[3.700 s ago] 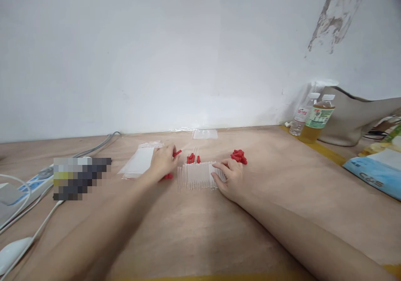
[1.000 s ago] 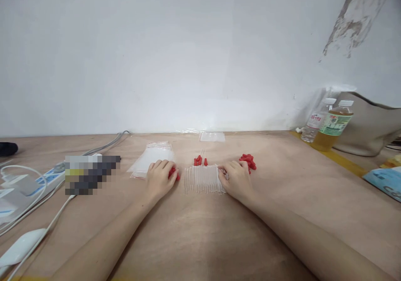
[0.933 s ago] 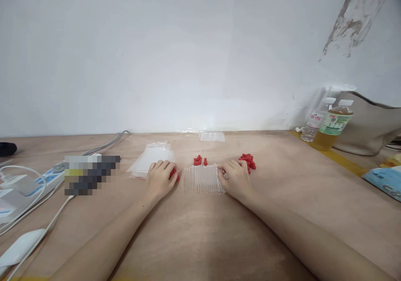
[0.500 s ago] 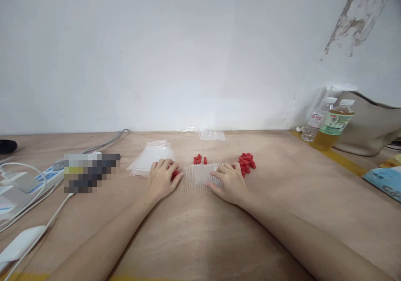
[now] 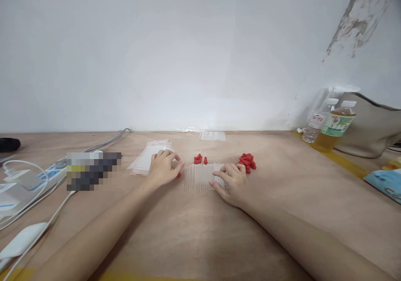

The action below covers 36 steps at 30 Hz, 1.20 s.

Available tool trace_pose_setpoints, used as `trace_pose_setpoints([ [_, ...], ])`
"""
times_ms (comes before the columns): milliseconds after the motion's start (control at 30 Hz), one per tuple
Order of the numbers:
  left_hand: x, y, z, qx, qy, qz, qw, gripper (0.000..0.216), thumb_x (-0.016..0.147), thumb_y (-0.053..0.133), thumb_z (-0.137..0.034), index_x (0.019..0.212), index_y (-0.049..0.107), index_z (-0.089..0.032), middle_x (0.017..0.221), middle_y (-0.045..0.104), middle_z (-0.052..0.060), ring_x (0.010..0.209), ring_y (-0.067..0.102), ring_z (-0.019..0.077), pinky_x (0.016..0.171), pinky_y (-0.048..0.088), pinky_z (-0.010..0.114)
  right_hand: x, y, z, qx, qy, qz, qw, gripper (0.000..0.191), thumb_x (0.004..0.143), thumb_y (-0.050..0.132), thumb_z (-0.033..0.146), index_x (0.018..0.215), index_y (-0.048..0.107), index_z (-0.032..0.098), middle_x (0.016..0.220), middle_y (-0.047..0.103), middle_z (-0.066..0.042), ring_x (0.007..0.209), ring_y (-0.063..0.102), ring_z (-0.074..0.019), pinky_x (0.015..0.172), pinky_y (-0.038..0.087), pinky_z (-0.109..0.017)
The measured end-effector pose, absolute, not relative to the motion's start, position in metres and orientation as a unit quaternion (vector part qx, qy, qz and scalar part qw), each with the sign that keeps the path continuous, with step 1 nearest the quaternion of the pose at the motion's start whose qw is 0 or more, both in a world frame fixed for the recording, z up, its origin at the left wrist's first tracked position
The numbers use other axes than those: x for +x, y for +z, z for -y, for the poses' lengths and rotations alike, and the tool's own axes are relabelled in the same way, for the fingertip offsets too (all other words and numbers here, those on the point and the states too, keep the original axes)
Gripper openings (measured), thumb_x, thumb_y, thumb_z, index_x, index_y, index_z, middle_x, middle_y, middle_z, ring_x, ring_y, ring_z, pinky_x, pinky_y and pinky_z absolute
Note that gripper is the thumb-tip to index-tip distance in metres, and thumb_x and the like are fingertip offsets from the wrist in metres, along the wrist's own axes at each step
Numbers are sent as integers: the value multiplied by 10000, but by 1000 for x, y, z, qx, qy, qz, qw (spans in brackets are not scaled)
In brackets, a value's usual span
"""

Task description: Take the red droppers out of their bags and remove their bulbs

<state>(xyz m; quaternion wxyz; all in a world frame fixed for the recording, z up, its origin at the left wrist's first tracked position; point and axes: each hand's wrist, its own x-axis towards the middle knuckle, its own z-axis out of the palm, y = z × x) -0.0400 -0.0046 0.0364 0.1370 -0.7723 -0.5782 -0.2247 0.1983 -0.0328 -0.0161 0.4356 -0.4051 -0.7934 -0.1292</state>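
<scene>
A row of slim clear tubes [image 5: 203, 175], which look like glass dropper tubes, lies side by side in front of me. My left hand [image 5: 164, 167] hovers at the row's left end, fingers curved and apart, nothing visible in them. Beneath its fingertips a red rubber bulb [image 5: 178, 175] partly shows. At the right end my right hand [image 5: 232, 184] rests on or just over the tubes, its thumb and fingers spread. Just behind the row are several red bulbs [image 5: 198, 159], with thin clear tubes sticking out behind them. Beyond my right fingers sits a pile of red bulbs [image 5: 247, 161].
Clear zip bags [image 5: 150, 155] lie stacked behind my left hand, and another bag [image 5: 212, 135] by the wall. A power strip [image 5: 52, 174] with cables is at left. Two bottles [image 5: 333, 128], a beige bag [image 5: 365, 124] and a blue packet [image 5: 385, 184] stand right.
My left hand has lifted slightly, its thumb moving away from me and nearer the fingers. My right hand has shifted a little right, uncovering more tubes.
</scene>
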Motion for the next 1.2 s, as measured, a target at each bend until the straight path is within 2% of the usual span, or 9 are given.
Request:
trace_pose_setpoints([
  [200,1,48,-42,-761,-88,643,11,269,645,532,-458,713,638,-220,985,592,61,1008,476,259,894,290,384,198,-18,31,-415,-141,773,460,190,796,508,347,828,643,218,786,513,-18,675,433,-109,732,229,-317],
  [367,15,44,-71,-708,-24,700,-86,249,528,601,-418,570,625,-174,642,630,62,681,588,241,617,419,314,200,-17,32,-427,-127,767,461,188,802,498,341,831,633,215,790,509,-18,685,432,-113,740,229,-322],
  [567,8,50,-74,-665,-52,735,-123,247,580,545,-379,631,618,-149,652,632,64,566,578,199,478,394,266,201,-16,33,-433,-115,764,465,181,803,496,335,821,628,214,788,510,-20,699,437,-117,745,229,-325],
  [667,-1,60,-68,-661,-80,739,-103,244,604,516,-381,640,607,-158,665,629,64,596,586,212,496,402,276,200,-17,32,-435,-115,760,468,174,803,497,324,810,629,211,790,513,-23,723,454,-124,744,235,-324],
  [767,-10,68,-49,-676,-116,726,-59,232,628,492,-383,653,603,-180,751,628,63,746,585,243,618,419,315,201,-17,31,-440,-118,753,475,174,804,492,321,811,627,212,787,517,-26,736,469,-131,748,250,-324],
  [833,-15,68,-28,-711,-154,686,-10,197,640,490,-357,663,601,-196,867,614,48,892,543,243,752,394,333,201,-17,31,-444,-124,744,484,184,802,490,319,882,614,210,825,531,-38,778,486,-147,763,266,-328],
  [900,-17,63,-4,-793,-208,566,90,145,635,500,-299,621,595,-190,890,592,49,917,511,240,807,360,360,201,-15,31,-444,-140,736,491,260,793,494,327,1003,574,196,916,545,-66,856,494,-175,787,283,-338],
  [1067,-13,39,41,-873,-237,397,155,105,623,523,-218,697,584,-176,893,568,56,867,486,226,744,350,377,201,-12,35,-401,-209,761,465,485,761,523,403,1193,457,193,1157,508,-101,1047,443,-232,894,257,-389],
  [1200,-10,25,45,-882,-276,342,169,77,646,515,-194,693,572,-175,857,580,55,844,478,221,711,350,369,200,-13,37,-345,-231,810,415,295,794,513,361,1063,549,244,1022,605,-41,1016,470,-201,961,147,-437],
])
